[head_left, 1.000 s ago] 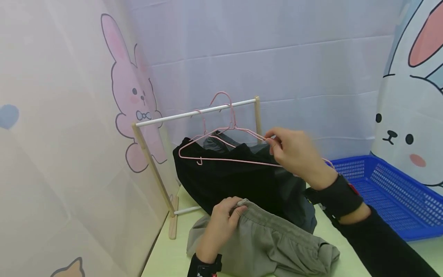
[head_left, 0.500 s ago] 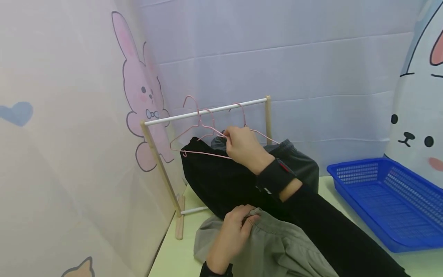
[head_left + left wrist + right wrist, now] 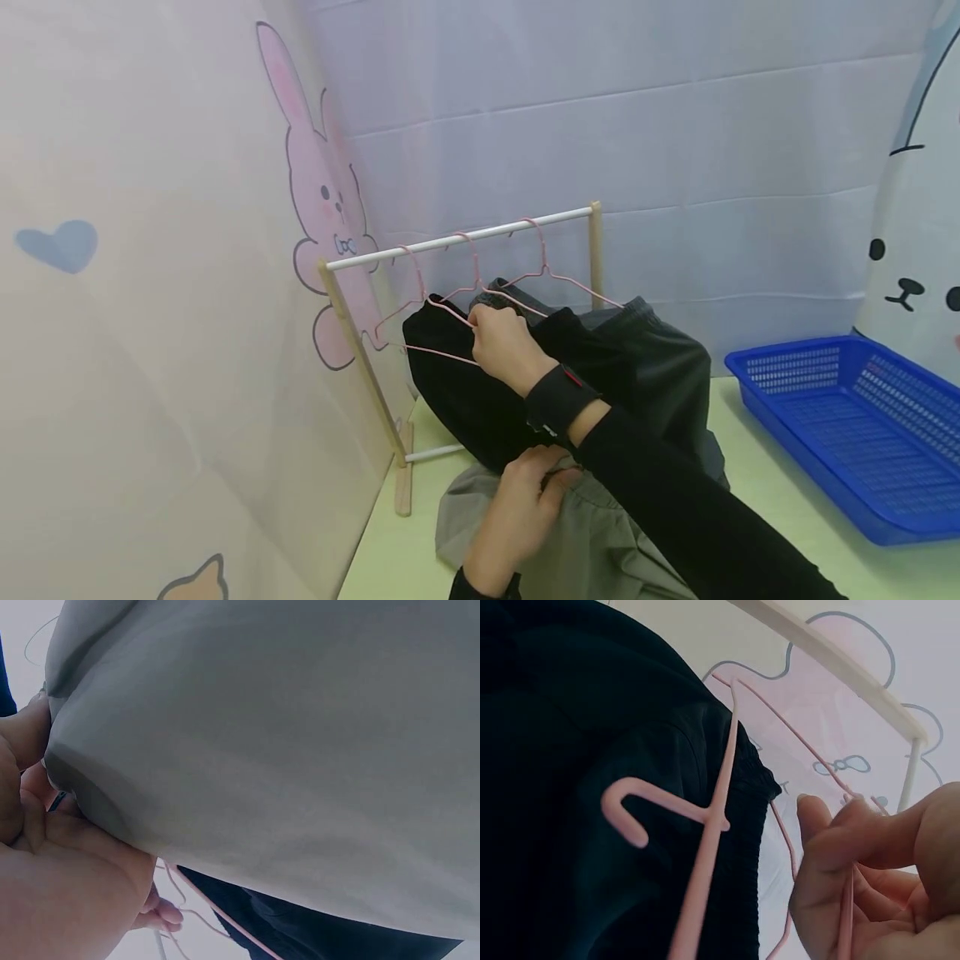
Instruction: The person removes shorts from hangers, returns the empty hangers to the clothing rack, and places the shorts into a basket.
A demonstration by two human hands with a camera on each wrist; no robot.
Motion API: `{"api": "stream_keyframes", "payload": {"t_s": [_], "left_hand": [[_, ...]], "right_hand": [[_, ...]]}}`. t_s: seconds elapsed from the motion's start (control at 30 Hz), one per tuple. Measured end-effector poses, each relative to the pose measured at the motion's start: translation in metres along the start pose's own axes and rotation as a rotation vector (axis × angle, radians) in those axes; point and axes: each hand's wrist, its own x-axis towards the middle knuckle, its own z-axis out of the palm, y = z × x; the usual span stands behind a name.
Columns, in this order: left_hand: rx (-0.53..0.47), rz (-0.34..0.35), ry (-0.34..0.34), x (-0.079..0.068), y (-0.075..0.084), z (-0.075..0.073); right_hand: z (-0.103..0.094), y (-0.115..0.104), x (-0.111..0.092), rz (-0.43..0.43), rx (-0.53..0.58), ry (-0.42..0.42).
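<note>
My right hand (image 3: 510, 346) pinches the sloping shoulder of a pink hanger (image 3: 438, 354), whose hook overlaps the rack's white rail near its left end. Nothing hangs on that hanger; its small clip hook (image 3: 656, 802) shows up close in the right wrist view, in front of black pants (image 3: 465, 400). Lower down, my left hand (image 3: 525, 508) grips the waistband of grey-beige pants (image 3: 592, 558), which lie bunched on the table. The cloth (image 3: 262, 750) fills most of the left wrist view. My right forearm hides part of these pants.
The wood and white-rod rack (image 3: 495, 229) bears two more pink hangers (image 3: 543, 267), with the black and dark grey pants (image 3: 667, 358) below. A blue basket (image 3: 847, 433) stands on the right of the pale table (image 3: 375, 550). Printed curtains close in the left and back.
My right hand has carried the pink hanger leftward, then down, bringing its hook from above the rail to the rail's left part. My left hand keeps hold of the waistband.
</note>
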Motion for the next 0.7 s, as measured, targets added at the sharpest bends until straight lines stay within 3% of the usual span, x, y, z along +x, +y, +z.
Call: {"api": "stream_keyframes", "payload": {"t_s": [0.4, 0.57, 0.7], "left_hand": [[-0.009, 0.017, -0.013, -0.001, 0.003, 0.008], [0.017, 0.017, 0.015, -0.001, 0.005, 0.004], [0.050, 0.034, 0.051, -0.003, 0.004, -0.004]], "right_hand": [[-0.007, 0.008, -0.011, 0.049, -0.019, -0.006], [-0.031, 0.008, -0.014, 0.030, -0.030, 0.029], [-0.062, 0.008, -0.026, 0.035, 0.029, 0.125]]}}
